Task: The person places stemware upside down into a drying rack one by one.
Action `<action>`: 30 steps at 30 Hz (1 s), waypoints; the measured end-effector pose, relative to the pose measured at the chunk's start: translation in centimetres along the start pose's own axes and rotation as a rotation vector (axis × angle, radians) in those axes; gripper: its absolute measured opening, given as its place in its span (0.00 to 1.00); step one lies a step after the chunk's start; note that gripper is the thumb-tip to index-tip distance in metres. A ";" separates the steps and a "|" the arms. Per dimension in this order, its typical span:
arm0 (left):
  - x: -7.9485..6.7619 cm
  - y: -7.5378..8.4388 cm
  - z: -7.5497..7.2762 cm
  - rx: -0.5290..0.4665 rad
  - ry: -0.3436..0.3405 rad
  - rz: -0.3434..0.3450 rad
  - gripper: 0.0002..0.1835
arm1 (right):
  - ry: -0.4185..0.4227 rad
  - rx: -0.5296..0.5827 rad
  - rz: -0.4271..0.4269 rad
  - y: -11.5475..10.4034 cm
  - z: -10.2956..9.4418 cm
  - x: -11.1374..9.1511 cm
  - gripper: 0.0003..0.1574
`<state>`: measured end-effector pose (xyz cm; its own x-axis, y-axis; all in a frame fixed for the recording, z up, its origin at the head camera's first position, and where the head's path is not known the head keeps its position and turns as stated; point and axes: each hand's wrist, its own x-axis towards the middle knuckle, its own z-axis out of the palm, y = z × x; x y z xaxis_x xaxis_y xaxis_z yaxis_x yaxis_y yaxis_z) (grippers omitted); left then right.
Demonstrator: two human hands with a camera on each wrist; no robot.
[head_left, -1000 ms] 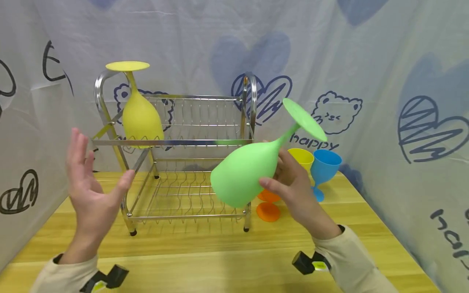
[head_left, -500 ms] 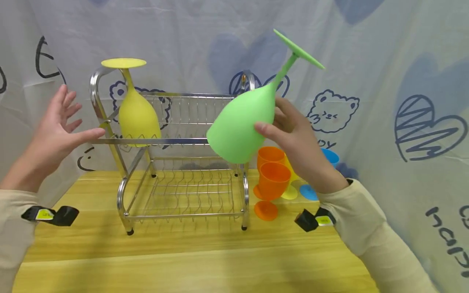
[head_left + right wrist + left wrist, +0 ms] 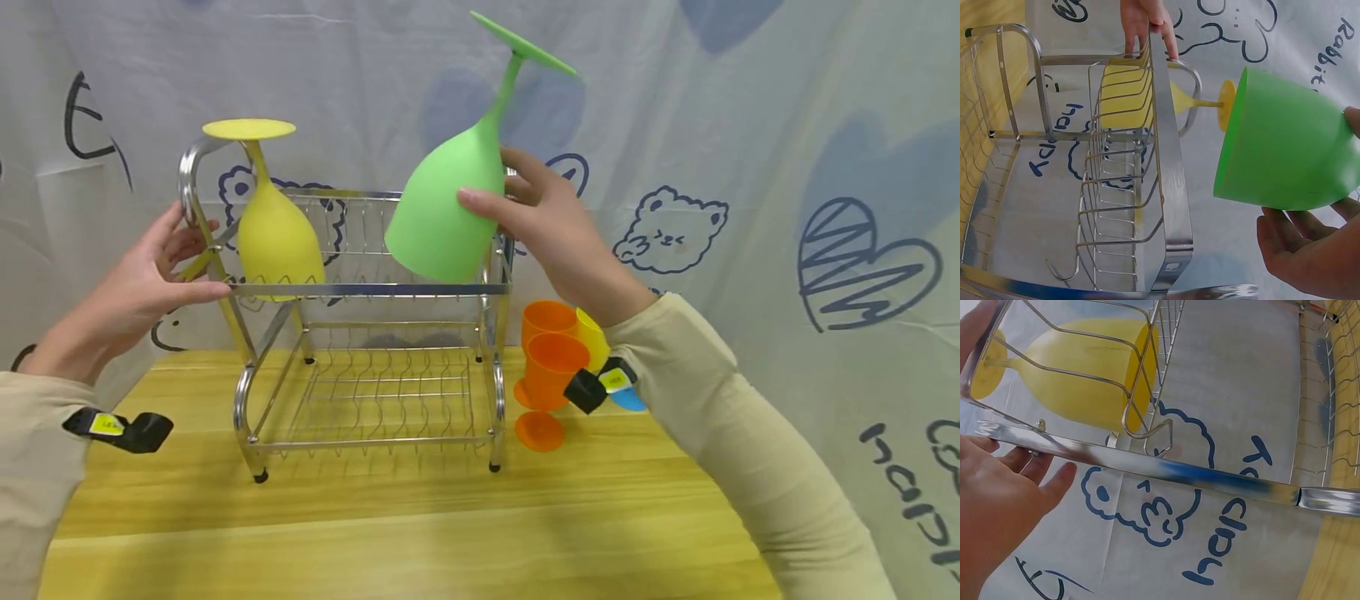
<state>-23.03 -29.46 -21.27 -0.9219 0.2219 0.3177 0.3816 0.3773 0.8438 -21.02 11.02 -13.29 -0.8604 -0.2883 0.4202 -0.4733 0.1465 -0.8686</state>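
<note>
A green plastic wine glass (image 3: 450,200) is tilted mouth-down above the right part of the two-tier metal dish rack's (image 3: 367,290) upper shelf. My right hand (image 3: 551,225) grips its bowl, thumb in front and fingers behind. In the right wrist view, the glass's rim is apart from the rack. At the rack's left end, my left hand (image 3: 142,287) holds the metal frame, some fingers behind the upright and the thumb near the front rail. An upside-down yellow wine glass (image 3: 277,237) stands in the upper shelf's left end, beside that hand.
Right of the rack, orange goblets (image 3: 557,367) stand on the wooden table (image 3: 375,533). Behind them a yellow goblet (image 3: 592,342) and a blue goblet's base (image 3: 628,400) show partly, covered by my right arm. A printed curtain (image 3: 675,125) hangs behind.
My right hand has lifted the green glass from near the lower shelf's height and carried it left over the upper shelf. The open left hand has come to the rack's left frame.
</note>
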 end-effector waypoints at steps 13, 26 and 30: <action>-0.3 -0.5 0.1 0.079 0.048 -0.035 0.51 | -0.022 -0.024 0.048 0.7 4.1 4.3 0.46; -0.5 -0.6 0.6 0.136 0.098 -0.032 0.51 | 0.031 -0.080 0.086 1.5 8.2 7.7 0.45; -0.6 -0.6 0.6 0.122 0.115 -0.024 0.51 | 0.017 -0.175 0.143 1.9 9.1 8.6 0.45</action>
<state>-22.66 -29.27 -22.27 -0.9298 0.1096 0.3513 0.3581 0.4896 0.7950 -27.60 0.22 -13.66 -0.9233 -0.2369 0.3022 -0.3710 0.3471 -0.8613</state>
